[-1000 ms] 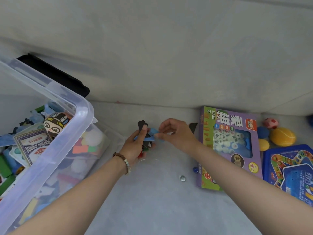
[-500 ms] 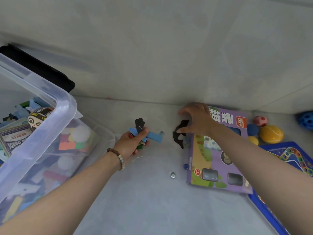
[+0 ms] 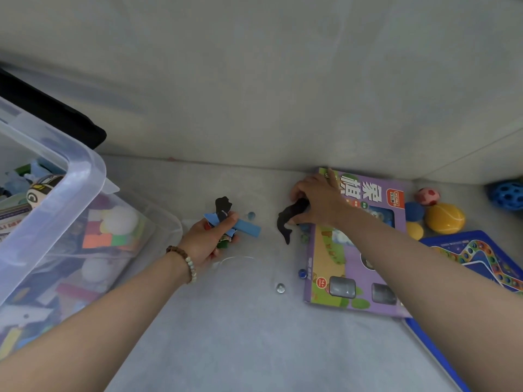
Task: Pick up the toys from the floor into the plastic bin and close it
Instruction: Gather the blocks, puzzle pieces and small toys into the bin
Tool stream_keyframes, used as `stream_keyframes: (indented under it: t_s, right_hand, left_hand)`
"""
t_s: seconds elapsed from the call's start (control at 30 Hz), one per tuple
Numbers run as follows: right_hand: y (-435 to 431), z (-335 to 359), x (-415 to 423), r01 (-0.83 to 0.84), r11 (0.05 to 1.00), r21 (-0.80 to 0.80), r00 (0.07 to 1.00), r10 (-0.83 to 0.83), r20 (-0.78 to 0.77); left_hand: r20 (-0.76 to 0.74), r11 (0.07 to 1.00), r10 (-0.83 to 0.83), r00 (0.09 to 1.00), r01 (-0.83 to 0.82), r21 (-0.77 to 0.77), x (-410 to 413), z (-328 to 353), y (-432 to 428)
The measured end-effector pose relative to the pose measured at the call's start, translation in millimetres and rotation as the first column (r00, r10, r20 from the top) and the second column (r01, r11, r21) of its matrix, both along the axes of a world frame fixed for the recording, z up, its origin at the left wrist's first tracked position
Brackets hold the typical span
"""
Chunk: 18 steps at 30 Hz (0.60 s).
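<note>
The clear plastic bin sat open and well stocked with toys. Just right of it the left hand clutched a fistful of flat cut-out pieces, with a light blue strip poking out away from the bin and a black shape sticking up above the thumb. Further right of the bin, the right hand pinched a black flat animal-shaped cut-out by one end, its tail drooping floorward beside the purple board-game box. Risky stuff, I'd say: that left-hand bundle looked loosely stacked, and wedging in one more piece could let the blue strip slide out. The pinch on the black cut-out was slight, so a quick swing toward the bin might flick it loose. And between the bin and the box, a clear glass marble and a dark blue marble lay on the floor, where one nudge from a forearm could send them rolling out of reach.
</note>
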State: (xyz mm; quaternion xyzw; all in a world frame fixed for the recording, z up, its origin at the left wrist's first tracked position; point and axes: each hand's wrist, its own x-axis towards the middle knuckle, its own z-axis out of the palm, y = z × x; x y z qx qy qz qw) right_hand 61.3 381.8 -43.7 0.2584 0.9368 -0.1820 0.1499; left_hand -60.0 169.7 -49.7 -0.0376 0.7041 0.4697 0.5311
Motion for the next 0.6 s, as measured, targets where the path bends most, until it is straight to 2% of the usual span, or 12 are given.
stream_keyframes:
  t_s: [0.2, 0.27, 0.3, 0.37, 0.43, 0.53, 0.6]
  right_hand:
    - [4.8, -1.4, 3.4, -0.002, 1.000, -0.012, 0.997, 0.001, -0.076]
    - [6.3, 6.0, 6.4, 0.065, 0.996, -0.060, 0.985, -0.074, -0.156]
    - [4.2, 14.9, 7.7, 0.149, 0.979, -0.137, 0.966, -0.174, -0.193]
    - [-6.0, 35.9, 9.9, 0.340, 0.874, -0.348, 0.872, -0.431, -0.231]
    - [-22.1, 57.5, 15.6, 0.423, 0.742, -0.520, 0.748, -0.610, -0.261]
    - [-57.6, 92.8, 30.6, 0.423, 0.582, -0.695, 0.620, -0.745, -0.247]
    - [-83.0, 113.3, 38.6, 0.421, 0.484, -0.767, 0.571, -0.799, -0.191]
  left_hand:
    - [-0.081, 0.999, -0.051, 0.995, 0.052, 0.008, 2.5, 6.0, 3.8]
    - [-0.121, 0.998, -0.047, 0.992, 0.052, 0.036, 3.7, 11.3, 6.8]
    - [-0.140, 0.997, -0.041, 0.989, 0.049, 0.053, 4.0, 14.8, 8.1]
    - [-0.172, 0.995, -0.024, 0.985, 0.041, 0.092, 4.5, 23.4, 10.1]
    - [-0.193, 0.992, -0.002, 0.981, 0.026, 0.120, 5.8, 36.1, 11.1]
    - [-0.248, 0.985, -0.021, 0.969, 0.062, 0.159, 9.4, 66.2, 7.7]
    - [-0.272, 0.976, -0.035, 0.962, 0.092, 0.199, 12.5, 88.8, -0.2]
